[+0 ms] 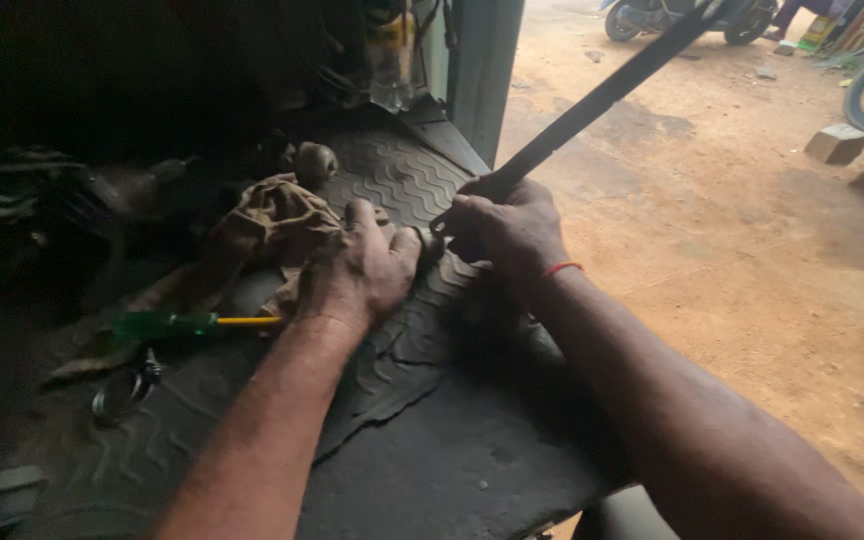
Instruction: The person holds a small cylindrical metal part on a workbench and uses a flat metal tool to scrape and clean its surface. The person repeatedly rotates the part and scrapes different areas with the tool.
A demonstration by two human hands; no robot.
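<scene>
My right hand (505, 228) is closed around the lower end of a long dark strap or bar (607, 92) that slants up to the right out of the doorway. A red thread circles that wrist. My left hand (360, 268) rests knuckles-up on a black ribbed rubber floor mat (402, 180), fingers curled against a small metal part next to my right hand. What the left fingers grip is hidden. A crumpled brown rag (270, 222) lies just left of my left hand.
A screwdriver with a green handle and yellow shaft (187, 324) lies on the mat left of my forearm, above a metal hose clamp (124, 390). Outside lies bare dirt ground with stone blocks (836, 142) and parked motorbikes (687, 14).
</scene>
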